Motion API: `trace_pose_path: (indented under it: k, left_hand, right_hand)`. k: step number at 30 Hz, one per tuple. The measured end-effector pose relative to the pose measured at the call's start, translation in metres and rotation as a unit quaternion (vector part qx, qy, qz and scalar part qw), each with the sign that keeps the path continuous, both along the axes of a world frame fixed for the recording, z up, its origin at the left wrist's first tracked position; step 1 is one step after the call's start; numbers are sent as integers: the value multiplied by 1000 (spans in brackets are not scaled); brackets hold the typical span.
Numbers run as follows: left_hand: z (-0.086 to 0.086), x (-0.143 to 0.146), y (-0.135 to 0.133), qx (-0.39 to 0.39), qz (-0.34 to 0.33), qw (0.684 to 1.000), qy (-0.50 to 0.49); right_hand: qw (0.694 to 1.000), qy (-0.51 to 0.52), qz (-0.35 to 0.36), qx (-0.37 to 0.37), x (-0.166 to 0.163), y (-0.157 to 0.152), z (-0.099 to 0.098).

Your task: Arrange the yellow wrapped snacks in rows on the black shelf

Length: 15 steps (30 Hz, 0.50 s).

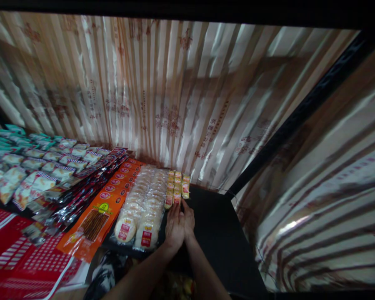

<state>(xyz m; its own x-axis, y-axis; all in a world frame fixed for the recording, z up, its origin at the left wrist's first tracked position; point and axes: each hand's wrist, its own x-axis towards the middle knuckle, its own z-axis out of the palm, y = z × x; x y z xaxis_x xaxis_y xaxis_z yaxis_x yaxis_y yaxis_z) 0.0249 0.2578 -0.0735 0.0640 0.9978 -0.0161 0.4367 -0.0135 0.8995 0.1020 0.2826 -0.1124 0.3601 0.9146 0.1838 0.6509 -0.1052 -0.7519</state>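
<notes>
Far left: red-and-white checked packets (15,258) at the table's near edge, count not readable. Behind these, rows of pale snack bags with teal and red trim (34,166), too many and too blurred to count. Next right: a strip of dark glossy packets (81,193), number unclear. Then one column of orange packets (108,204), overlapped like shingles, the nearest showing brown sticks through a window; roughly ten, not certain. Then two columns of clear-wrapped rice crackers (142,208) with red labels at the near end. Then small yellow packets (176,185) in about three short columns, perhaps nine or ten in all, lying on the black tabletop (218,225) near the striped curtain (175,104). Left hand (174,227) and right hand (188,218) pressed side by side, fingers extended flat, fingertips touching the nearest yellow packets; neither hand clenched, nothing grasped. Judged progress: display filled from the left as far as the yellow packets, these apparently under alignment; bare black surface open to the right, so later columns likely not yet laid.
</notes>
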Motion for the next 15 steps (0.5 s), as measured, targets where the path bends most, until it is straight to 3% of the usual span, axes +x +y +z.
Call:
trace_pose_path:
  k: [7,11,15]
  left_hand:
    - [2,-3,-13,34,15,999,22]
    - [6,-10,-46,61,-5,997,42]
    - [-2,-24,-95,117,-45,992,9]
  right_hand:
    - [996,79,-14,41,0,-16,9]
    - [987,144,-51,40,-9,-52,9]
    - [969,237,-44,50,-23,-102,0]
